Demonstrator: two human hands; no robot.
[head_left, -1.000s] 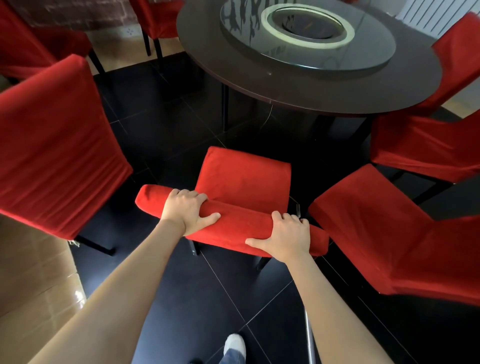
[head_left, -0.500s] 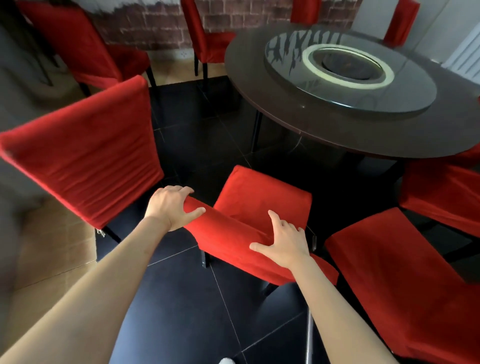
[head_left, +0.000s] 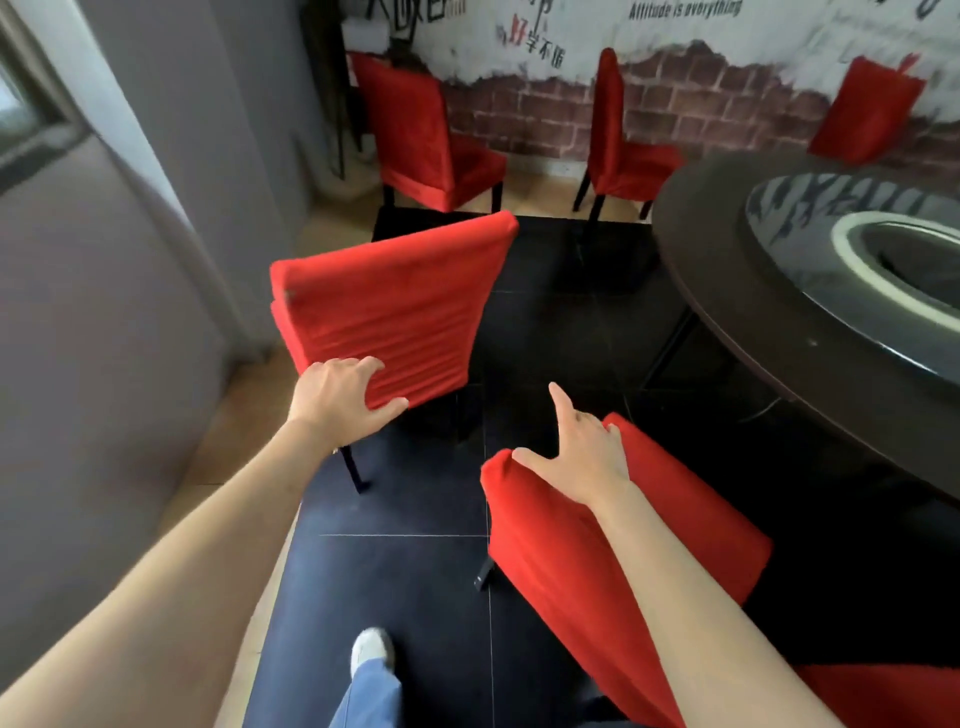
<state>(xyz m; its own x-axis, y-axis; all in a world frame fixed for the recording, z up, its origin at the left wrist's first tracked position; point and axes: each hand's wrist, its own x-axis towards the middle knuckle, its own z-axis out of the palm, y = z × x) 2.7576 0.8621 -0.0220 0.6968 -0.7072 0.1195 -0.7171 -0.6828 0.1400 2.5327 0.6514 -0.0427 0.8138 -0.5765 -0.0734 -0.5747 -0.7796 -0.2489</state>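
A red-covered chair (head_left: 561, 561) stands at the lower right with its back toward me. My right hand (head_left: 582, 457) lies over the top left corner of its backrest, fingers spread and index finger straight; it grips nothing. A second red chair (head_left: 395, 306) stands ahead on the left, its back facing me. My left hand (head_left: 340, 400) is in front of that backrest's lower edge with loosely curved fingers and thumb apart. Whether it touches the fabric I cannot tell.
A dark round table (head_left: 753, 312) with a glass turntable (head_left: 852, 249) fills the right. More red chairs (head_left: 426, 145) (head_left: 618, 150) stand along the brick-pattern wall. A grey wall (head_left: 104, 364) is close on the left. My shoe (head_left: 370, 649) is on the black floor tiles.
Both hands have let go of the near chair's backrest. My view has swung left. The left hand has moved over to the second chair, and the right hand has opened at the backrest's corner.
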